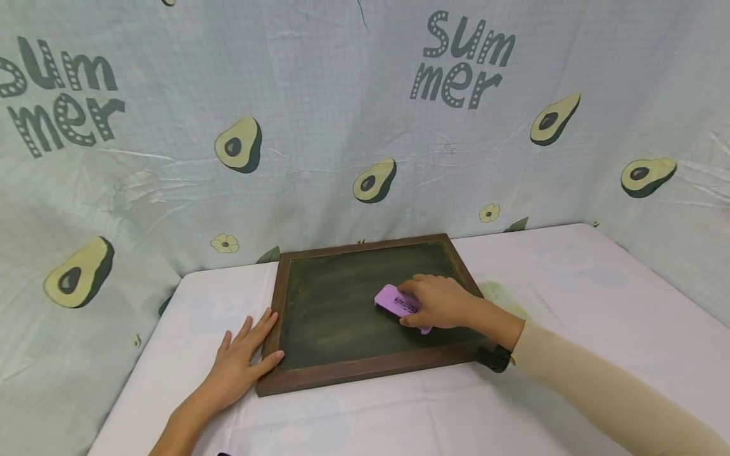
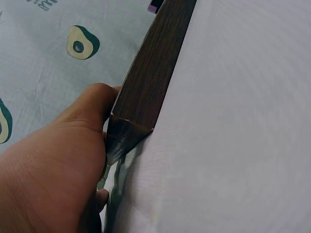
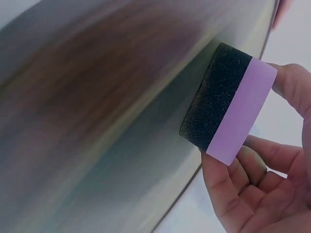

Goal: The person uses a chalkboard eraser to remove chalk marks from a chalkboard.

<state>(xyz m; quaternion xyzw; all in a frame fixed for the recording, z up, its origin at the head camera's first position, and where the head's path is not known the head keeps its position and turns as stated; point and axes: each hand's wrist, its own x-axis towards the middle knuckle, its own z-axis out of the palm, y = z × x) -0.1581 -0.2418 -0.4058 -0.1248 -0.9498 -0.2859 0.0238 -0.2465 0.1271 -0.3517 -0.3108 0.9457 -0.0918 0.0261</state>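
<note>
A small chalkboard point(image 1: 365, 310) with a dark wooden frame lies flat on a white-covered table point(image 1: 570, 285), its green writing surface smeared and cloudy. The right hand point(image 1: 439, 303) reaches in from four o'clock and grips a purple eraser point(image 1: 396, 301), thumb on one long side and fingers curled round the other, pressing it down on the board's surface a little toward three o'clock of the board's centre. The right wrist view shows the eraser point(image 3: 228, 116) from its end: a purple back and a dark foam pad, the pad facing the board point(image 3: 121, 121), with the fingers point(image 3: 265, 158) wrapped beneath it and the thumb at its upper edge. A cream sleeve point(image 1: 599, 392) covers the right forearm, and a dark band point(image 1: 495, 358) sits at the wrist. The left hand point(image 1: 239, 364) comes in from seven o'clock and lies flat on the table with fingers spread and straight, its fingertips and thumb resting against the frame's nine o'clock side near the front corner. From the left wrist view, the hand point(image 2: 53, 165) is pressed up against the wooden frame point(image 2: 150, 82) at that corner. Behind the table, from nine through twelve to three o'clock, hangs a pale gridded cloth point(image 1: 342, 95) printed with avocados and the word "summer".
</note>
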